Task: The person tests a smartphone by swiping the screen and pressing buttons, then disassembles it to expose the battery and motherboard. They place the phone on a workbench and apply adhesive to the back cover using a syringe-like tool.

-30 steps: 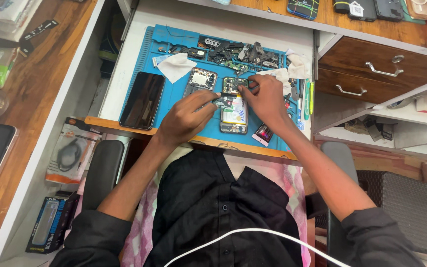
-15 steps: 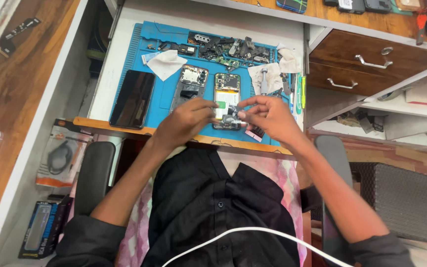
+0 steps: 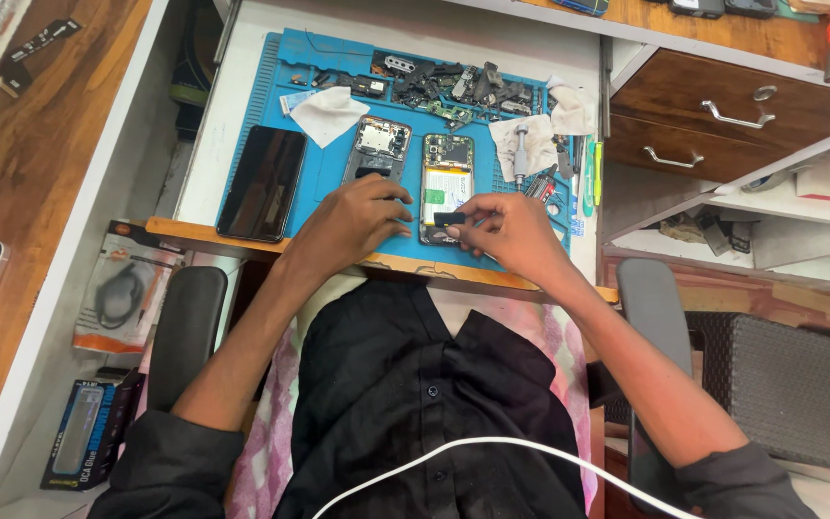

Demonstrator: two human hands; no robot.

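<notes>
Head view: on a blue mat [image 3: 329, 183] covering the surface, the right hand [image 3: 511, 235] pinches a small black part [image 3: 449, 219] over the lower end of an opened phone [image 3: 446, 183]. Left hand [image 3: 353, 223] rests curled, holding nothing, on a second opened phone [image 3: 377, 144]. A black screen [image 3: 263, 183] lies further left.

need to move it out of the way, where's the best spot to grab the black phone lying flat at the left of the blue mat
Probably by its two long edges. The flat black glossy phone lies face up on the blue silicone mat, with its near end at the mat's front edge. Its top is smooth, so come from above or from that near end and pinch the sides. Both hands are busy elsewhere.
</notes>
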